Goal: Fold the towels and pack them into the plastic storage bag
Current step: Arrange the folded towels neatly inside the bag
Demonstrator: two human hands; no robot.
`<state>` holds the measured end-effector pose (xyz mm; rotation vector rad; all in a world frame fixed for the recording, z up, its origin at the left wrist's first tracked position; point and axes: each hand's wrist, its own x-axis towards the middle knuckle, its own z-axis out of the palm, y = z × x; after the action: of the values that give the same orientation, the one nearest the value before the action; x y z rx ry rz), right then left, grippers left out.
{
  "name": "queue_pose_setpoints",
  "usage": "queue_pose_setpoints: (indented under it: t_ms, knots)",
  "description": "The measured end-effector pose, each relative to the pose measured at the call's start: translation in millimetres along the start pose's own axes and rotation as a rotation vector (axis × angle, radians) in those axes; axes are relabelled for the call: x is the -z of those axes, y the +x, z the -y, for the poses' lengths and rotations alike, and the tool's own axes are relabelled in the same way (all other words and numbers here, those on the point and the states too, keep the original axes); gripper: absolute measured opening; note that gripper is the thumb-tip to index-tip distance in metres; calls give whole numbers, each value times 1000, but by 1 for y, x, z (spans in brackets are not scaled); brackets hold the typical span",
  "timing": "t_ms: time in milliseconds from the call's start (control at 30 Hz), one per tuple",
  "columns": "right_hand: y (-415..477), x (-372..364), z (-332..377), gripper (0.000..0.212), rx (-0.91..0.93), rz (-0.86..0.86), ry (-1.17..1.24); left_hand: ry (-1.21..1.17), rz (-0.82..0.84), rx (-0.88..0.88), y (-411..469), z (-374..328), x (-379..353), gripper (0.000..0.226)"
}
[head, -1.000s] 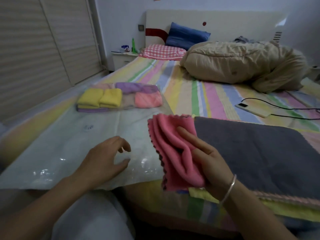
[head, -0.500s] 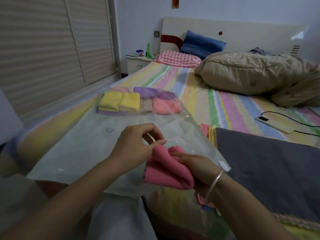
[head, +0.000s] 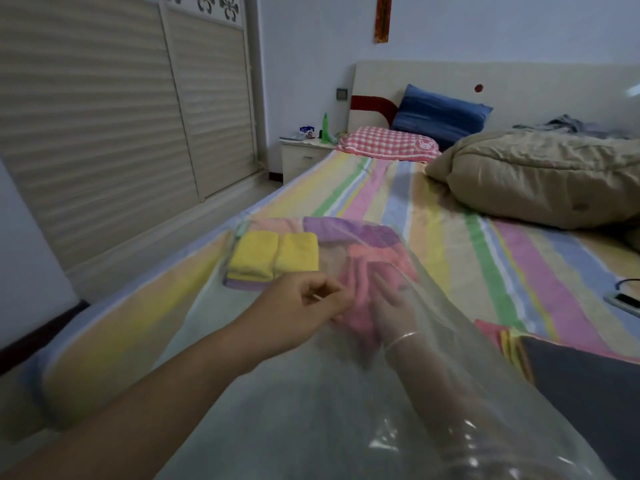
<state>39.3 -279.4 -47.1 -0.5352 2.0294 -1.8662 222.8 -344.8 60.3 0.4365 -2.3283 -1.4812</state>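
The striped bed (head: 450, 244) carries the plastic storage bag (head: 311, 410), its long axis running near to far, its mouth at the near end. Folded yellow towels (head: 273, 254) sit at its far end. The left hand (head: 298, 306) pinches the bag's upper sheet. The right hand (head: 393, 306), inside the bag, lies with its fingers stretched flat on the pink towel (head: 356, 306), which is mid-bag.

The bed (head: 450, 244) is carrying a clear bag (head: 311, 410) along its left side, a grey towel (head: 581, 386) lying right, a pillow (head: 384, 142) and quilt (head: 540, 178) resting near the headboard (head: 519, 84).
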Motion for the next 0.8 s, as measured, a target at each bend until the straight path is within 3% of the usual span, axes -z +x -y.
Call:
queue_pose_setpoints:
  t_ms: [100,200,333,433,567,667,800]
  knots:
    - [46,-12,-4,27,-46,21,-110,286,-166,30,51,47,34,15]
    - [88,-29,0,15,-8,117,-222,516,-185,76,91,86,56,31]
    - [131,-41,3,28,121,141,-249,760,-119,16,130,126,65,63]
    - [159,-53,-4,26,112,115,-239,859,27,128,150,156,69,77]
    - [179,-60,-11,26,-13,169,-171,904,67,152,155,184,66,134]
    - [191,-60,-20,13,24,124,-368,982,52,126,151,197,61,121]
    - [197,-67,-31,43,52,154,-883,999,35,95,151,205,59,107]
